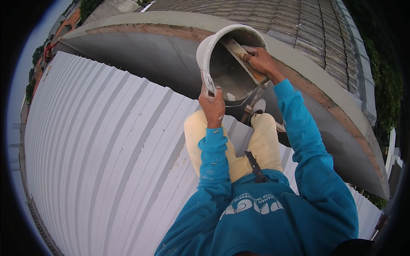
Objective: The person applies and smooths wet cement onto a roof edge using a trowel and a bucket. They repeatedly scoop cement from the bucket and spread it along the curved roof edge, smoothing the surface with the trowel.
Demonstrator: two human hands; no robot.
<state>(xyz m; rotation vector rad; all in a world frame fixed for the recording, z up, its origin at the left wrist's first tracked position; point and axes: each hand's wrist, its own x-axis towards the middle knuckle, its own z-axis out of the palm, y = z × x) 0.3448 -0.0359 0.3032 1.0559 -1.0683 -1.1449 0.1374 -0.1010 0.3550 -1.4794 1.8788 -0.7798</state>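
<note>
A pale, cement-smeared bucket (pixel 205 50) is tipped toward me at the wall's top edge, its mouth facing me. My left hand (pixel 212 106) is closed on the near left of its rim. Grey mortar residue (pixel 232 85) coats the inside, with paler lumps low down. My right hand (pixel 259 60) grips a long, flat wooden board (pixel 250 71) smeared with grey, which lies slanted across the bucket's mouth. How far the board reaches into the bucket is hard to tell. A thin wire handle (pixel 232 106) hangs below the rim.
A curved wall (pixel 171 19) with fresh grey render on top runs along the far side. Beyond it slopes a tiled roof (pixel 294 30). White corrugated metal sheeting (pixel 106 141) spreads beneath me and to the left. Wooden pieces (pixel 246 114) lie by my foot (pixel 259 106).
</note>
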